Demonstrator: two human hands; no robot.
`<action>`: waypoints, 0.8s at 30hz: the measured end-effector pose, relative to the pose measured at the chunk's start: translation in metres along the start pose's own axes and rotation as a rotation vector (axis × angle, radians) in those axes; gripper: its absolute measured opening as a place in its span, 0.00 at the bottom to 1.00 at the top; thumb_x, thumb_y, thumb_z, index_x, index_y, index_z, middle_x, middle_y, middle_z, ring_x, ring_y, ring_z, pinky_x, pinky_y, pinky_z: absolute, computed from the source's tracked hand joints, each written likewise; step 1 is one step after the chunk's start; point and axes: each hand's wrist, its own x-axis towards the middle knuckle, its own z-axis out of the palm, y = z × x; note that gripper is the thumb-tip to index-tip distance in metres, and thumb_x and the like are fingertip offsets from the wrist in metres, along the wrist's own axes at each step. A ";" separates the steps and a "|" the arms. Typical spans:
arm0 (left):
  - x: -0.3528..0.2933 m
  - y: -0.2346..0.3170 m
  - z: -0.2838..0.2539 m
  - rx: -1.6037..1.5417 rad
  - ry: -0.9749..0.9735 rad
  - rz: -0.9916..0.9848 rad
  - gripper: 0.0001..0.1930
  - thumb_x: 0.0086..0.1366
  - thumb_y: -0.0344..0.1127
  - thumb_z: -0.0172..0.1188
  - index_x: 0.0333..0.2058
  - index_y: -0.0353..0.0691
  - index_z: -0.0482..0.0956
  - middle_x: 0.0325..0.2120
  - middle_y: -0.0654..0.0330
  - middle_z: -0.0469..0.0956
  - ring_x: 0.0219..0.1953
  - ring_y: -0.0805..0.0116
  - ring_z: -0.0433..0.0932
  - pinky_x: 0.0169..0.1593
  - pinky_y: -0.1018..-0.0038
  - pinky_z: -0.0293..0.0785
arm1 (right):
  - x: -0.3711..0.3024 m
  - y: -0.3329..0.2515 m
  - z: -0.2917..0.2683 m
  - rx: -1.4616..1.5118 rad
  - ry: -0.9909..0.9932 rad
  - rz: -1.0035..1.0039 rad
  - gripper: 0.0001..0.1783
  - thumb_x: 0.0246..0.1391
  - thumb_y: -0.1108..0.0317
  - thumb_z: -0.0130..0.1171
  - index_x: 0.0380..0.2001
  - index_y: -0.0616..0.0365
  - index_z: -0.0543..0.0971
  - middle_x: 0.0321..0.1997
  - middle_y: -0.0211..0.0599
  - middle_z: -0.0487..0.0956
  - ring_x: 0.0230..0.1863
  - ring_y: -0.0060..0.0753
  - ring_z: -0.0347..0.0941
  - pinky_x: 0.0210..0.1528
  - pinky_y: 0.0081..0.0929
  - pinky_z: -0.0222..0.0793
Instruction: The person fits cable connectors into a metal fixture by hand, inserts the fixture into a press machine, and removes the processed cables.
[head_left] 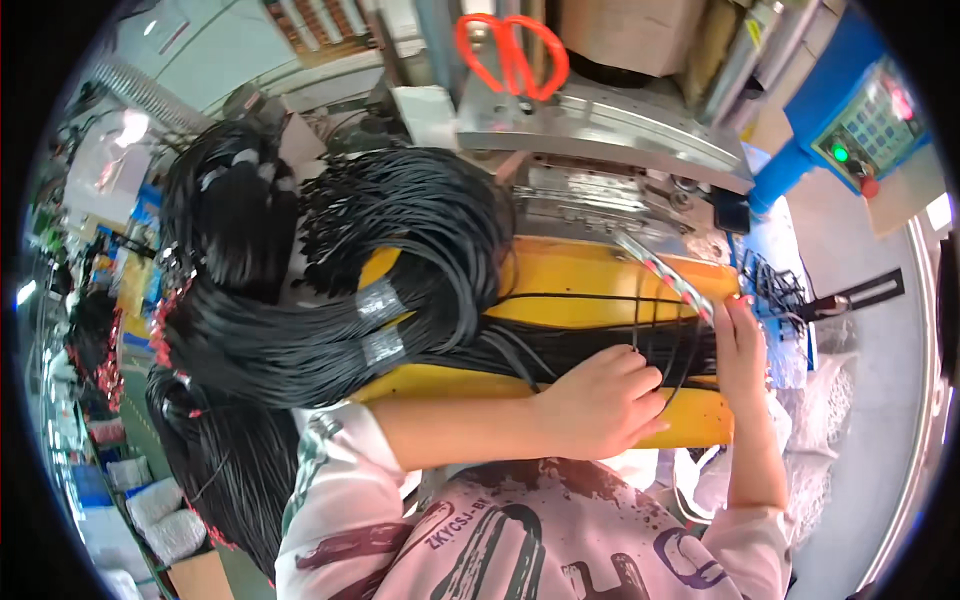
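At centre frame the left hand (pixel 600 400) is curled over thin black wires (pixel 600 345) lying across a yellow tray (pixel 590 275). Just right, the right hand (pixel 742 345) pinches a long metal strip (pixel 665 272) slanting up-left. Orange-handled scissors (pixel 512 52) hang at top centre.

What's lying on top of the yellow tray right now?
A taped bundle of black cables drapes across the yellow tray. The left hand pinches a few strands; the right hand rests at the tray's far end. The tray's middle is covered.
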 end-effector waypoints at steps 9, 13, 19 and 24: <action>0.101 -0.099 -0.007 0.281 0.250 -0.285 0.15 0.62 0.37 0.55 0.19 0.35 0.77 0.22 0.48 0.75 0.29 0.50 0.77 0.36 0.58 0.75 | 0.261 0.037 0.093 0.109 0.104 -0.159 0.23 0.58 0.55 0.57 0.52 0.56 0.78 0.52 0.45 0.79 0.55 0.44 0.73 0.60 0.35 0.66; 0.084 -0.130 -0.013 0.403 0.262 -0.400 0.17 0.61 0.39 0.55 0.19 0.34 0.80 0.24 0.48 0.78 0.29 0.51 0.80 0.36 0.59 0.78 | 0.285 0.034 0.110 -0.475 0.019 -0.349 0.24 0.53 0.54 0.59 0.51 0.52 0.79 0.54 0.43 0.78 0.57 0.43 0.72 0.61 0.36 0.66; 0.078 -0.125 -0.025 0.403 0.145 -0.509 0.15 0.62 0.40 0.56 0.22 0.35 0.78 0.23 0.51 0.75 0.28 0.48 0.78 0.34 0.57 0.77 | 0.256 -0.027 0.081 -0.464 -0.303 -0.092 0.20 0.57 0.58 0.57 0.51 0.55 0.77 0.53 0.42 0.78 0.53 0.41 0.72 0.56 0.35 0.68; 0.076 -0.140 -0.018 0.513 0.243 -0.578 0.24 0.66 0.50 0.51 0.45 0.33 0.78 0.46 0.45 0.76 0.48 0.44 0.76 0.50 0.49 0.71 | 0.237 -0.032 0.086 -0.095 -0.088 -0.209 0.23 0.58 0.56 0.59 0.54 0.54 0.77 0.56 0.40 0.77 0.55 0.37 0.72 0.57 0.33 0.67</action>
